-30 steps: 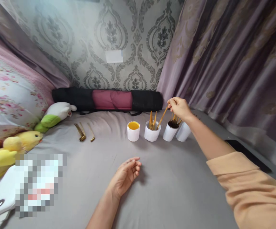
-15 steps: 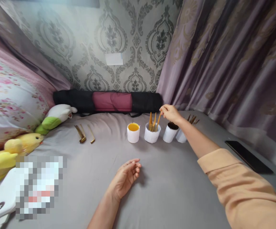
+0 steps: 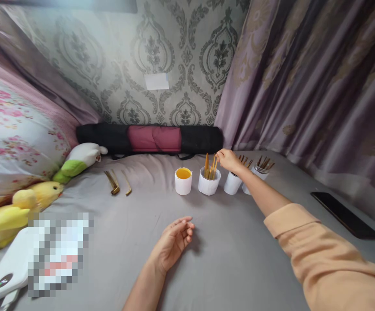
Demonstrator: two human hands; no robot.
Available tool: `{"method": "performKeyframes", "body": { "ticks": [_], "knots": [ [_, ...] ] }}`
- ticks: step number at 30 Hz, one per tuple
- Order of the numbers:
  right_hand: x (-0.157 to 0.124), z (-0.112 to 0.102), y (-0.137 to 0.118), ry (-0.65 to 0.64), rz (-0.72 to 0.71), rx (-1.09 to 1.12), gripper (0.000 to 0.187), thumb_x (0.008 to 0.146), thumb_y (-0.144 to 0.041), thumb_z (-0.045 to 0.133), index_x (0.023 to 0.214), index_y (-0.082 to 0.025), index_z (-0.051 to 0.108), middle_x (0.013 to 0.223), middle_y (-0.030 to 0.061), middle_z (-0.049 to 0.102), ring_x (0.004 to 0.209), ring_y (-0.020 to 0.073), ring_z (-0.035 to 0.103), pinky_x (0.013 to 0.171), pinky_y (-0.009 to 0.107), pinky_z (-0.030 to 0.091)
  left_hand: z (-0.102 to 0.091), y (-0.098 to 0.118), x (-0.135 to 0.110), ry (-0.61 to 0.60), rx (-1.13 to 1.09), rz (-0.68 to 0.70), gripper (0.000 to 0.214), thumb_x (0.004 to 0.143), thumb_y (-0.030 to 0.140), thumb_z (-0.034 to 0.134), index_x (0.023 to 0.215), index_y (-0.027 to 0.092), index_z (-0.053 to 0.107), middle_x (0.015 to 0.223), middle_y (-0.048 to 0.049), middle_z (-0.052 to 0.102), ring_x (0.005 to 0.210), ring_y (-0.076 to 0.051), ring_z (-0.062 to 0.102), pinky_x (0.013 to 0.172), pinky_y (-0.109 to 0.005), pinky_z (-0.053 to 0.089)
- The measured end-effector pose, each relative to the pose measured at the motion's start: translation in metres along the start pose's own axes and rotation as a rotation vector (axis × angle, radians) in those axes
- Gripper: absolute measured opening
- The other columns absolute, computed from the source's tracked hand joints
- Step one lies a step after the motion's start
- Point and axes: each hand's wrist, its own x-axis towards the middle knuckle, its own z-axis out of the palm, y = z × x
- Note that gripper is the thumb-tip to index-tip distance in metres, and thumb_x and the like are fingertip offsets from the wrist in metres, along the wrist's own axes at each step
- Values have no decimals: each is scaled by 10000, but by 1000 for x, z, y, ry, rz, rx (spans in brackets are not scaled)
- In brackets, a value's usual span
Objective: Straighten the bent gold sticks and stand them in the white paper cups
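Observation:
My right hand (image 3: 228,161) pinches the upper end of a thin wooden stick (image 3: 215,166), whose lower end stands in a white-wrapped cup (image 3: 209,187). Other wooden sticks (image 3: 207,163) stand upright in that cup. To its left is a shorter white-wrapped cup (image 3: 183,185) with a yellow-orange inside. Two more white-wrapped containers, a near one (image 3: 231,185) and a far one (image 3: 260,170), hold dark brown sticks and are partly hidden by my right arm. My left hand (image 3: 177,239) is apart from everything, palm turned sideways, fingers loosely curved and holding nothing.
Thin brass-coloured pieces with bent ends (image 3: 114,185) lie left on the grey sheet (image 3: 148,242). A black and maroon roll bag (image 3: 155,139) lies along the wall. Plush toys (image 3: 41,194) and a white power bank (image 3: 12,263) are left; a black phone (image 3: 344,214) is right.
My right hand has come down slightly, and the stick in it sits lower in the cup. My left hand keeps its pose. The view has shifted a little.

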Motion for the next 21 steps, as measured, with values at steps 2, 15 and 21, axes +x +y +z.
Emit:
{"method": "performKeyframes", "body": {
  "ticks": [2, 15, 21],
  "knots": [
    [-1, 0, -2, 3, 20, -21, 240, 819, -222, 394, 779, -143, 617, 720, 62, 651, 577, 113, 567, 584, 203, 384, -1, 0, 0, -6, -3, 6, 226, 763, 155, 575, 981, 100, 552, 803, -62, 589, 644, -84, 550, 591, -201, 456],
    [4, 10, 1, -17, 41, -22, 249, 788, -334, 481, 795, -144, 642, 668, 47, 641, 588, 128, 572, 560, 209, 390, -4, -1, 2, -23, -8, 11, 235, 754, 157, 588, 981, 102, 565, 816, -62, 594, 654, -80, 554, 609, -202, 459],
    [6, 15, 1, -32, 20, 20, 206, 775, -294, 489, 784, -149, 635, 709, 37, 640, 602, 116, 564, 545, 196, 393, -5, -1, 3, -25, -7, 13, 232, 754, 163, 590, 977, 102, 566, 812, -61, 589, 653, -81, 548, 603, -202, 454]
  ]
}}
